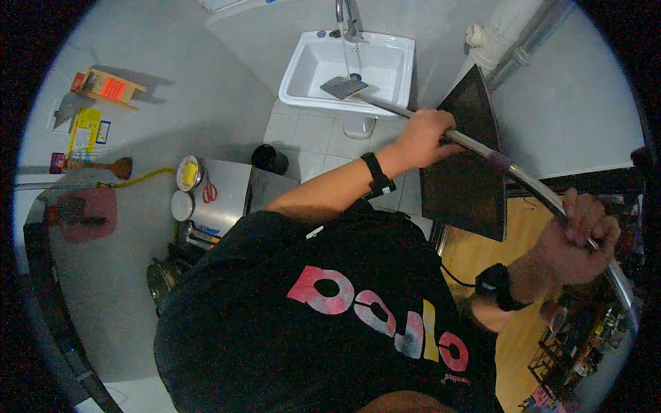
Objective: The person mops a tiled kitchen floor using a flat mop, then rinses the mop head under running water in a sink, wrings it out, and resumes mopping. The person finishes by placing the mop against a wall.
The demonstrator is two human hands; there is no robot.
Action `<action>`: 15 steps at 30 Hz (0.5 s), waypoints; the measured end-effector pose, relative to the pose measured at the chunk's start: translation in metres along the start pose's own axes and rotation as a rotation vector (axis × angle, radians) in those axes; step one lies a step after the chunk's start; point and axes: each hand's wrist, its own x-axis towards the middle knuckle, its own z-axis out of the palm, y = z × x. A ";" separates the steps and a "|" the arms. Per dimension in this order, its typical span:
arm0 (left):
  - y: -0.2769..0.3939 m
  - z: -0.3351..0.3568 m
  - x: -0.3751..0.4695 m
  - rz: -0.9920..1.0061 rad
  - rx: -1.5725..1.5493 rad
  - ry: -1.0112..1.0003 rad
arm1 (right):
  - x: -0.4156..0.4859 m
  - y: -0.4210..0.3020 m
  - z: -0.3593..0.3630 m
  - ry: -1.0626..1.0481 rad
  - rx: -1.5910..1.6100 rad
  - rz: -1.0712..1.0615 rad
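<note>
A long metal pole (475, 143) runs from the sink to the lower right, with a flat, grey, four-sided head (343, 88) at its far end. That head rests in the white sink (294, 95) near the drain, below water running from the metal faucet (339, 11). My left hand (431, 135) is closed around the pole's middle, with a black band on the wrist. Farther back along the pole, my right hand (583, 242) grips it, slightly blurred, with a black strapped device at that wrist. The pole's near end fades into the dark rim of the picture.
A dark panel (465, 191) stands right of my left forearm, partly behind the pole. At left, a metal-topped surface (224, 180) holds red-handled scissors (209, 193) and a bowl (181, 173) with a yellow sponge. A black bin (268, 159) stands below the sink's left side. Pipes run up the right corner.
</note>
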 end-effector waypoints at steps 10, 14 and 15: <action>-0.059 -0.010 -0.002 0.050 0.001 0.046 | -0.026 0.056 0.000 -0.040 -0.115 0.071; -0.061 -0.007 0.000 0.077 -0.009 0.050 | -0.025 0.053 -0.008 0.038 -0.094 0.112; -0.060 -0.007 0.001 0.080 -0.006 0.064 | -0.023 0.052 -0.009 0.044 -0.103 0.122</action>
